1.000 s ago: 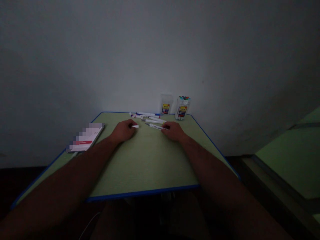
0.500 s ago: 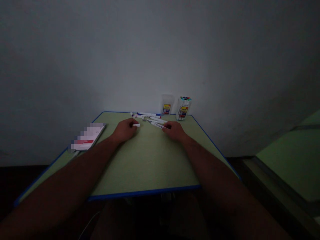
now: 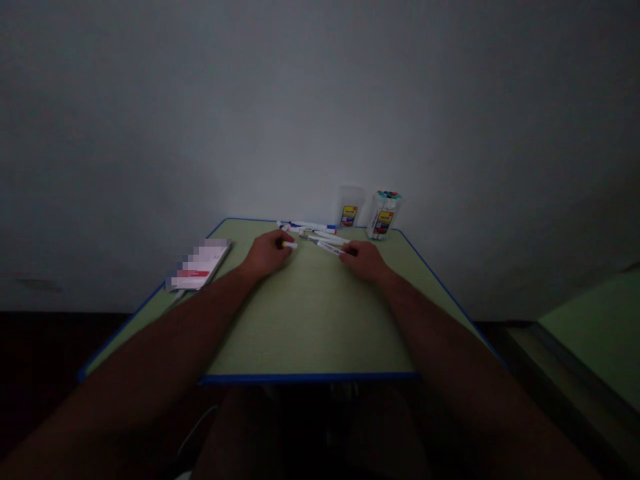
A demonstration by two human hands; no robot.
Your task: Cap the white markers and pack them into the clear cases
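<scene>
Both my forearms reach across a green table (image 3: 305, 320) with a blue edge. My left hand (image 3: 267, 253) rests on the tabletop, fingers curled around a small white marker cap (image 3: 289, 245). My right hand (image 3: 367, 259) lies to its right, closed on the end of a white marker (image 3: 329, 247) that points left and away. Just beyond the hands, several more white markers (image 3: 313, 229) lie loose near the table's far edge.
A clear marker case (image 3: 349, 207) and a clear tub of markers (image 3: 384, 216) stand at the far right corner against the wall. A booklet (image 3: 199, 265) lies at the left edge. Another green surface (image 3: 600, 333) sits lower right.
The view has shifted, so the table and hands sit further right in the frame. The marker in my right hand has tilted slightly; both hands keep their hold.
</scene>
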